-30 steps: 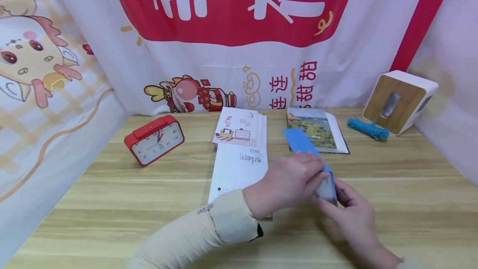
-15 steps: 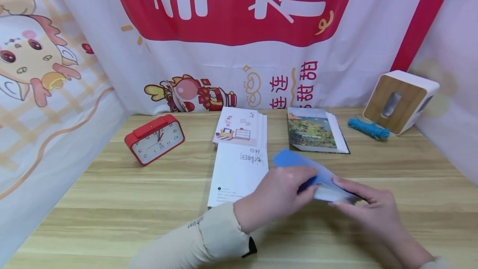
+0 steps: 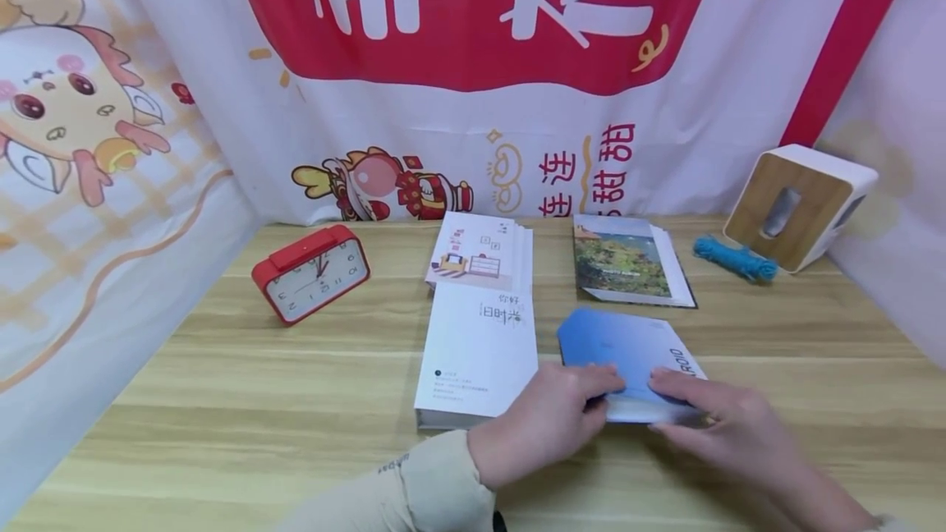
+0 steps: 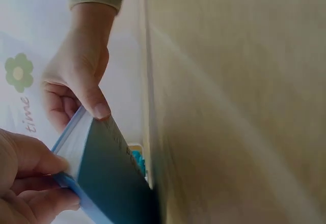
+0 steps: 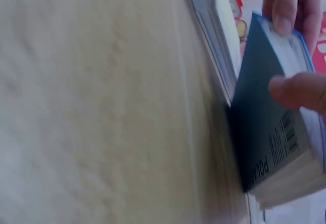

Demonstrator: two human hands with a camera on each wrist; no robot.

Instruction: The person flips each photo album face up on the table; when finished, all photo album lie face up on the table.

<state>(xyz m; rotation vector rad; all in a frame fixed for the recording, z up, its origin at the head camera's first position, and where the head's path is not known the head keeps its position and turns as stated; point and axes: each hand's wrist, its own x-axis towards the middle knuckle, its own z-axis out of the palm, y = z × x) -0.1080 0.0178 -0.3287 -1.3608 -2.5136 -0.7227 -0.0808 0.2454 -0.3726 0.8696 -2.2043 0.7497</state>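
Observation:
A blue book (image 3: 621, 351) with dark lettering on its cover is held tilted, its white page edge towards me. My left hand (image 3: 550, 413) pinches the near left part of that edge between thumb and fingers. At the near right corner, my right hand (image 3: 739, 425) grips it, thumb and fingers on opposite covers. The right wrist view shows the darker back cover (image 5: 262, 112) with a barcode, the right thumb (image 5: 290, 91) lying on it. In the left wrist view the left fingers (image 4: 48, 201) press the blue cover near its corner.
A white book stack (image 3: 473, 351) lies left of the blue book, an illustrated white stack (image 3: 473, 249) behind it. Further back are a landscape-covered book (image 3: 621, 261), a blue cord bundle (image 3: 735, 259) and a wood-fronted box (image 3: 783, 208). A red clock (image 3: 314, 273) stands at left.
The blue book has turned from a steep, narrow view to showing its wide front cover. Both hands have shifted their holds along its near edge; the other things stay put.

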